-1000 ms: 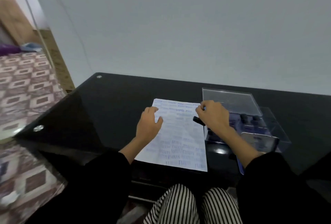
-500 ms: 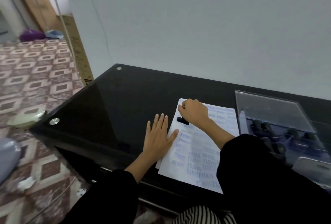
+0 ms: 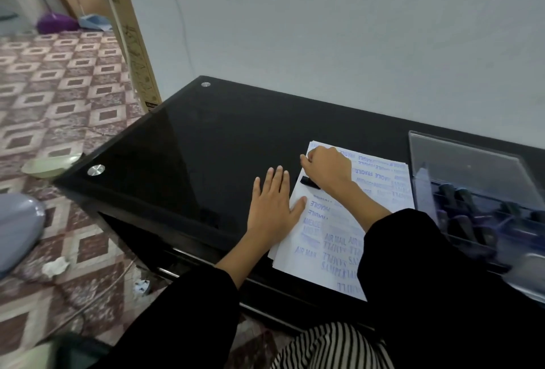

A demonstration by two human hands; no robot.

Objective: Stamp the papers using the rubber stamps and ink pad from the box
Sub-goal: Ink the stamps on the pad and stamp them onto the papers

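the black rubber stamp (image 3: 309,182) stands on the upper left part of the papers (image 3: 333,230), gripped from above by the curled right hand (image 3: 327,169). the left hand (image 3: 272,206) lies flat, fingers straight, at the papers' left edge, thumb on the sheet. the clear box (image 3: 460,162), holding other stamps (image 3: 463,196), stands just right of the papers on the black glass table (image 3: 191,147).

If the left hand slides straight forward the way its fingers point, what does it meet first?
Likely nothing soon: the left hand points over bare black table toward the wall, passing just left of the right hand. That gap looks narrow, so contact is possible.
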